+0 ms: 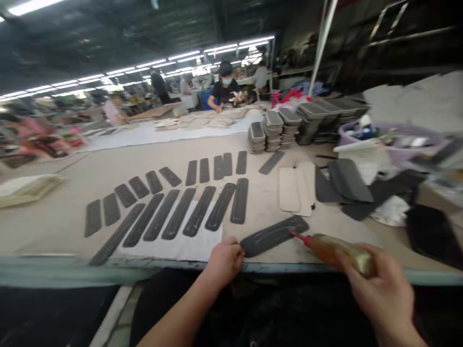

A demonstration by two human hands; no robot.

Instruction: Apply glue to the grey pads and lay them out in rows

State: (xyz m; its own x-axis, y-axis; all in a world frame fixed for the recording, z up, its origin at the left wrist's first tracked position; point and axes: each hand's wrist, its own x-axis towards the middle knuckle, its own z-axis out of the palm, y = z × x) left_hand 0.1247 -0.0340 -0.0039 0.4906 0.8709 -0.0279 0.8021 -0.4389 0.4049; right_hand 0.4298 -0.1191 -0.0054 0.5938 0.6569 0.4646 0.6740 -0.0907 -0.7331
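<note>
My left hand (224,262) pinches the left end of a dark grey strip (273,236) that lies slantwise near the table's front edge. In my right hand (383,284) is a squeeze bottle (334,251) of amber liquid, tilted, its red nozzle over the right part of that strip. A wet-looking line shows on the strip's surface. To the left, several long dark strips (179,214) lie side by side, partly on a white sheet, with glossy traces on them. Behind them is a row of shorter dark pieces (204,170).
Stacks of grey-topped pieces (273,125) stand at the back. Two beige panels (289,189) and dark pieces (349,180) lie to the right, near a purple basket (430,140) and a black object (432,231). A masked person (226,89) works across the table.
</note>
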